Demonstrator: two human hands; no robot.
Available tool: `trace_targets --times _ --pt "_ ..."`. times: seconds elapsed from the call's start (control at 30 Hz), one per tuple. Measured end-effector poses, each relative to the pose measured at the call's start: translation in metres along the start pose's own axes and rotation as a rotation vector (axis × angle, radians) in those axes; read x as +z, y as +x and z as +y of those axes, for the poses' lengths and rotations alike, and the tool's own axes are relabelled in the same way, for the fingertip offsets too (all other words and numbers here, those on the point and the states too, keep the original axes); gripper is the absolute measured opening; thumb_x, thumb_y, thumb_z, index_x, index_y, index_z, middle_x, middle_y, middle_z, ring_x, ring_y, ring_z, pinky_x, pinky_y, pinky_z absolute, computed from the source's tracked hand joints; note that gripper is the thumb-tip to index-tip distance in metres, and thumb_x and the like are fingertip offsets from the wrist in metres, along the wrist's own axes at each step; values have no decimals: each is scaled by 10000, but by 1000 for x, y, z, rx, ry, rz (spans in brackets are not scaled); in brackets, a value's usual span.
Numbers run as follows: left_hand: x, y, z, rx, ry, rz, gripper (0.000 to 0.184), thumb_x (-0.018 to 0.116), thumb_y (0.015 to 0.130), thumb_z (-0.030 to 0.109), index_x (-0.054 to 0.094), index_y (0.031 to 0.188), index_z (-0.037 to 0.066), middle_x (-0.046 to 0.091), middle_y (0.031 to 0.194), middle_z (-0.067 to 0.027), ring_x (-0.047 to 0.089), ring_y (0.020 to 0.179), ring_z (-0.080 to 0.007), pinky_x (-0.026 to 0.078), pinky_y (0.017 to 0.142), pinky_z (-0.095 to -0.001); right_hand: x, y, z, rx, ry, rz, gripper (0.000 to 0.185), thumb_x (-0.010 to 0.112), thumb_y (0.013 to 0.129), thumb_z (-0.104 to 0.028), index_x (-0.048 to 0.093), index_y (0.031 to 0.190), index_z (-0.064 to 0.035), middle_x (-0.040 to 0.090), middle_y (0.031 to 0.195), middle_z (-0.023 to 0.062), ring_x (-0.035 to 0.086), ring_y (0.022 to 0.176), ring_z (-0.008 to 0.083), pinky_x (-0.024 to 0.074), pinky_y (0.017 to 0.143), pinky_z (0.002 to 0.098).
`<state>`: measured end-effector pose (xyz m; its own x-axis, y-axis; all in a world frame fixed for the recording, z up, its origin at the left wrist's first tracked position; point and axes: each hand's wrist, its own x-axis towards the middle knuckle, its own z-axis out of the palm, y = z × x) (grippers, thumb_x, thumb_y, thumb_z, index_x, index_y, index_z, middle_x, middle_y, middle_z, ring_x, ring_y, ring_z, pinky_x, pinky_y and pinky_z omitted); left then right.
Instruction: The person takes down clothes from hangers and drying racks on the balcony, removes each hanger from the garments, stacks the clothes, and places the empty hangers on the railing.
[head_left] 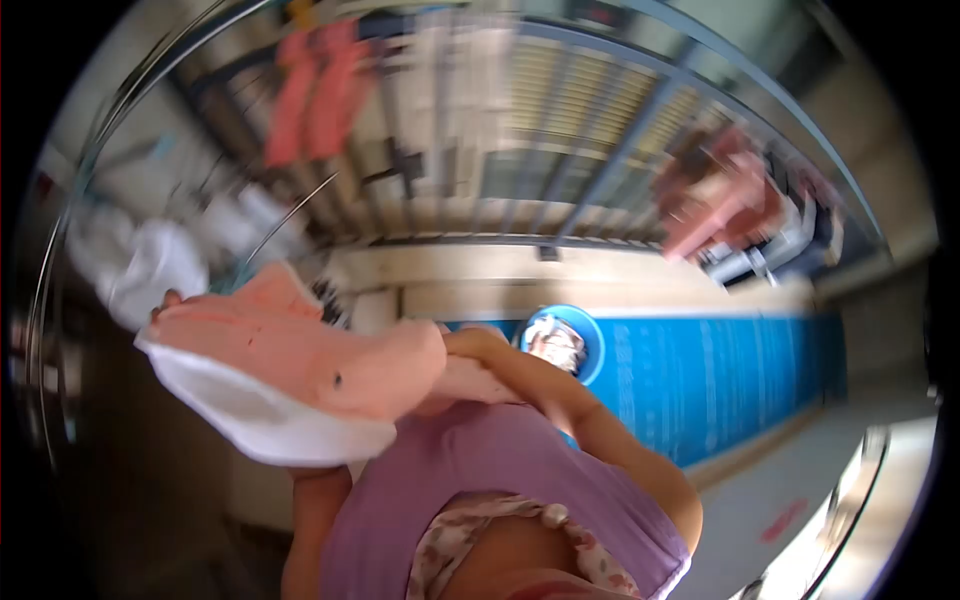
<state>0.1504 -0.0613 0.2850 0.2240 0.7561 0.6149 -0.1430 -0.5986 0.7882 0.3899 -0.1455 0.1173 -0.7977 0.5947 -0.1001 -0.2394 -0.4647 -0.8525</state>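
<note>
A peach-pink cloth (290, 340) with a white side or lining is held up in front of my body, at the left of the head view. It looks like a piece of clothing, but its exact kind does not show. My left hand (172, 298) is mostly hidden behind it, with only fingertips showing at the far left edge, closed on the fabric. My right hand (462, 345) reaches across my chest and grips the cloth's near end; its fingers are partly covered by the fabric.
Below stands a blue basin (598, 345) with crumpled laundry inside, beside a blue floor or panel (700, 380). Metal railings (600, 130) run across the back. Blurred pink clothes (320, 95) and other garments (720, 195) hang there. White items (150, 265) hang at left.
</note>
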Motion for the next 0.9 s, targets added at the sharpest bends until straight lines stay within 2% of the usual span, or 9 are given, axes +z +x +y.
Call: trace_targets --times 0.07,0.23,0.33,0.43,0.53,0.67,0.7,0.8,0.9 --pt "-40 -31 -12 -124 72 193 333 554 754 128 447 1045 7 528 962 -136 519 876 -232 413 783 -323 6 2 16 148 -4 -20 567 614 713 -242 436 1214 -45 457 1206 138 428 1116 206 314 934 316" --pt "-146 -132 -43 -366 251 731 373 549 769 156 423 1089 13 514 1005 -142 508 915 -241 405 803 -329 39 38 -12 428 -735 114 663 731 580 -224 478 1170 -57 532 1108 107 459 1050 194 358 886 308" --pt "-199 -173 -66 -450 297 914 397 546 778 173 409 1116 17 506 1031 -146 502 939 -246 400 816 -332 32 80 -57 305 -920 223 556 727 608 -214 524 1105 -72 588 999 77 526 932 179 407 809 292" --pt "-249 -176 -105 -512 284 939 421 542 787 190 395 1142 20 498 1058 -149 496 962 -251 395 828 -336 1 137 -98 -32 -1026 224 508 682 578 -278 544 1008 -43 592 927 111 545 864 210 421 768 292" --pt "-291 -163 -160 -676 267 814 445 539 795 207 381 1169 24 490 1084 -153 489 986 -257 390 840 -339 -29 197 -132 22 -1121 175 546 649 602 -293 519 1072 -49 583 998 128 553 917 249 419 787 297" --pt "-312 -210 -208 -1129 607 532 477 535 807 229 363 1204 29 478 1119 -158 481 1017 -264 383 857 -344 -117 258 -62 223 -1566 194 577 643 656 -248 465 1162 -35 536 1082 157 496 1013 257 371 884 331" --pt "-304 -220 -210 -1126 778 540 485 534 810 234 358 1213 30 476 1127 -159 479 1025 -266 382 861 -345 -117 262 -52 393 -1730 176 600 638 673 -253 438 1192 -29 506 1139 171 468 1062 288 351 921 347" --pt "-258 -200 -193 -538 1107 679 509 531 819 251 344 1239 34 467 1153 -163 473 1049 -271 377 873 -349 -186 286 31 71 -1620 231 650 613 704 -285 341 1252 -64 528 1037 216 500 995 337 408 836 421" --pt "-202 -151 -184 -253 1138 412 493 513 832 241 350 1249 34 478 1158 -173 479 1053 -284 382 872 -353 -175 277 33 -42 -1491 371 581 619 709 -275 432 1192 -12 502 1126 192 464 1054 314 357 919 367"
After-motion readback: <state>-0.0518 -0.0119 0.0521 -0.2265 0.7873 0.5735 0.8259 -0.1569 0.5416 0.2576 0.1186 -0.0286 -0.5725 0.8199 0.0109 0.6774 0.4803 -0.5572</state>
